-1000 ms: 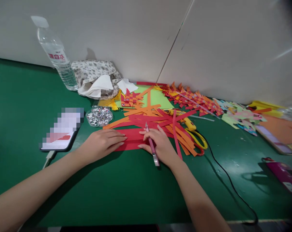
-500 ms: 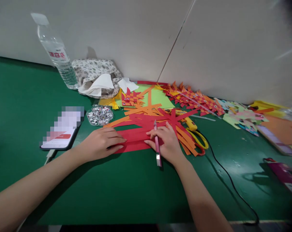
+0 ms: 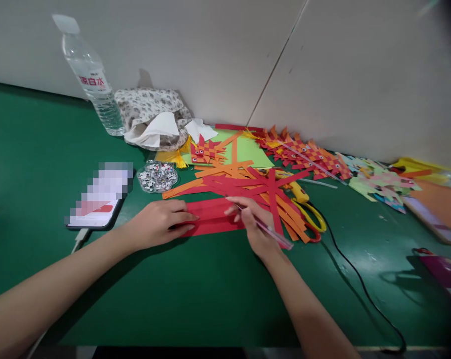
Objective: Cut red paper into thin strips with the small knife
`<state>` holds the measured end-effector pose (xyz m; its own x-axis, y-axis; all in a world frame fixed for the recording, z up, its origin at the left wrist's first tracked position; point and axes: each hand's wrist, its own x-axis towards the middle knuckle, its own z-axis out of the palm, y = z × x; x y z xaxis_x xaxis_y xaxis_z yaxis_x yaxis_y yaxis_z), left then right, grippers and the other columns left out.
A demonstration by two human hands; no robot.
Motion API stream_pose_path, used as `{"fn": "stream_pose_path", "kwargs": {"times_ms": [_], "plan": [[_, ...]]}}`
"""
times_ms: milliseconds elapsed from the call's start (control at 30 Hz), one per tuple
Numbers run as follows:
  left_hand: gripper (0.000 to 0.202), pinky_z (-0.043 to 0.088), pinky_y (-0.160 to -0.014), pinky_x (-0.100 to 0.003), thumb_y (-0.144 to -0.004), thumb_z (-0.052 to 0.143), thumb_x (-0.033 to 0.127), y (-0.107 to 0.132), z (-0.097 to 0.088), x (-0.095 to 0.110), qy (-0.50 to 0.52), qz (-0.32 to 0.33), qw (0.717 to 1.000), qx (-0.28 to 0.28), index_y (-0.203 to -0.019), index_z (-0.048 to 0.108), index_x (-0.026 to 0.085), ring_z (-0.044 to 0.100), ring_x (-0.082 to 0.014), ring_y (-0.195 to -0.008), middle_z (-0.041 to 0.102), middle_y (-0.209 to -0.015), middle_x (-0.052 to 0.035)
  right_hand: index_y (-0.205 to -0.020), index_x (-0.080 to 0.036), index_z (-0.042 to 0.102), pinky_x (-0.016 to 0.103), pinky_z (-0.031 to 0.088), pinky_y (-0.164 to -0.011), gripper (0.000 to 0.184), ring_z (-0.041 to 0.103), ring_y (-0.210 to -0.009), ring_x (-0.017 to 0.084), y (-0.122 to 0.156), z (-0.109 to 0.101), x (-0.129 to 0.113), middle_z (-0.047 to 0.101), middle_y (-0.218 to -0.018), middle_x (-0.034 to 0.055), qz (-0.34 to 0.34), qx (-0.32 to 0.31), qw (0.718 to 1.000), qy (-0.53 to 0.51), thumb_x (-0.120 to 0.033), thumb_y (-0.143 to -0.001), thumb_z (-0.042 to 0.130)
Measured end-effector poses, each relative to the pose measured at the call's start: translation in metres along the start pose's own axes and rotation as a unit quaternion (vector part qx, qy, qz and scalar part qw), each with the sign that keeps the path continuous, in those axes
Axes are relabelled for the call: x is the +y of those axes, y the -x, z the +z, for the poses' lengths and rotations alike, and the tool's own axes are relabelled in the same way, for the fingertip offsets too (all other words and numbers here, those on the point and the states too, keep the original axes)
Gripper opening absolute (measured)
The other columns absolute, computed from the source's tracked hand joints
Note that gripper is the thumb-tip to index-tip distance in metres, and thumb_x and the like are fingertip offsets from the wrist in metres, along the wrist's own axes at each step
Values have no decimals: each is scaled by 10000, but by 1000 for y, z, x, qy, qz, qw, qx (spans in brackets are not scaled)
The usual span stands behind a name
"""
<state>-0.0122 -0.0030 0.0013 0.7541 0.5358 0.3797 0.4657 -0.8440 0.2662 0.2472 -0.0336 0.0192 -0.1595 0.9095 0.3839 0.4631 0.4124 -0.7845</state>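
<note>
My left hand [image 3: 161,222] lies on the left end of a folded red sheet of paper [image 3: 214,217], its fingers stretched out and pressing it to the table. Over the sheet's right end, my right hand [image 3: 257,227] grips a slim pink pen [image 3: 273,234]. The pen slants, with its front end pointing up and left over the paper and its back end beyond the hand. Just behind the sheet is a loose pile of red paper strips [image 3: 232,184] and orange paper strips [image 3: 290,217].
A phone [image 3: 101,194] on a cable and a clear box of googly eyes [image 3: 157,177] stand left. Behind are a water bottle [image 3: 94,82], a tissue pouch [image 3: 150,102] and woven paper fish [image 3: 307,154]. Yellow-handled scissors [image 3: 318,219] and a black cord [image 3: 356,274] lie right.
The pen has swung in my right hand from nearly upright across the fingers to a writing-like slant. The left hand stays on the red paper. The view has shifted slightly.
</note>
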Motion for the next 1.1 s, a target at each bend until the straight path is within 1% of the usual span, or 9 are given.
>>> {"fn": "stream_pose_path", "kwargs": {"times_ms": [67, 167, 333, 467, 567, 667, 833, 967, 1100], "plan": [[263, 476, -617, -225, -975, 463, 309, 0, 0, 0, 3, -3, 1000, -6, -1054, 690, 203, 645, -138, -741, 664, -866, -49, -915, -261, 735, 344, 502, -630, 466, 625, -663, 201, 0, 1, -4, 658, -689, 31, 36, 24, 998, -45, -535, -965, 361], [273, 463, -605, -222, -983, 438, 304, 0, -1, 0, 4, -2, 1000, -15, -1031, 684, 196, 634, -130, -721, 654, -852, -45, -704, -241, 722, 305, 486, -554, 381, 574, -561, 169, 0, 6, -8, 592, -573, 4, 96, 46, 991, -81, -489, -910, 519], [257, 441, -584, -215, -987, 428, 281, 0, -2, 0, 12, 7, 1000, -22, -1028, 665, 191, 626, -119, -704, 654, -854, -33, -675, -213, 614, 227, 428, -402, 275, 521, -413, 107, 0, 18, -9, 577, -519, -46, 179, 16, 965, -188, -441, -733, 755], [246, 431, -565, -217, -988, 428, 275, 0, -2, 1, 4, 20, 1000, -13, -1026, 658, 195, 626, -119, -688, 658, -841, -24, -682, -201, 611, 214, 482, -441, 288, 593, -445, 108, 1, 22, -13, 628, -565, -30, 174, 26, 964, -199, -447, -759, 739], [250, 443, -573, -217, -987, 429, 273, 1, -1, 2, -5, 26, 1000, -5, -1008, 664, 190, 635, -121, -696, 664, -835, -26, -820, -208, 665, 244, 555, -529, 276, 666, -521, 127, 1, 22, -13, 712, -727, 7, 140, 49, 966, -213, -484, -831, 658], [223, 466, -599, -228, -969, 469, 267, 0, 0, 2, -23, 29, 999, 29, -970, 675, 181, 641, -135, -719, 669, -826, -33, -963, -235, 687, 288, 590, -627, 294, 717, -666, 163, 4, 19, -10, 744, -893, 37, 93, 23, 974, -208, -501, -869, 608], [141, 519, -725, -263, -923, 542, 187, -2, -2, 2, -23, 20, 992, 120, -959, 678, 177, 652, -165, -850, 689, -951, -65, -908, -218, 722, 250, 489, -428, 501, 635, -504, 145, 10, 15, -10, 708, -659, 38, -15, 25, 988, -154, -566, -961, 365], [149, 531, -734, -247, -923, 539, 175, -2, -2, 3, 13, -7, 990, 139, -998, 668, 163, 662, -163, -889, 703, -963, -72, -936, -227, 667, 312, 547, -646, 165, 678, -719, 186, 6, 15, -11, 740, -808, 51, -130, 65, 989, 36, -381, -889, 631], [163, 526, -673, -223, -938, 521, 212, -2, -1, 4, 34, -15, 991, 128, -981, 670, 160, 677, -139, -781, 716, -878, -54, -981, -229, 583, 383, 517, -811, 264, 648, -900, 229, 0, 19, -8, 735, -1001, 77, -237, -15, 954, 182, -294, -790, 752]]}}
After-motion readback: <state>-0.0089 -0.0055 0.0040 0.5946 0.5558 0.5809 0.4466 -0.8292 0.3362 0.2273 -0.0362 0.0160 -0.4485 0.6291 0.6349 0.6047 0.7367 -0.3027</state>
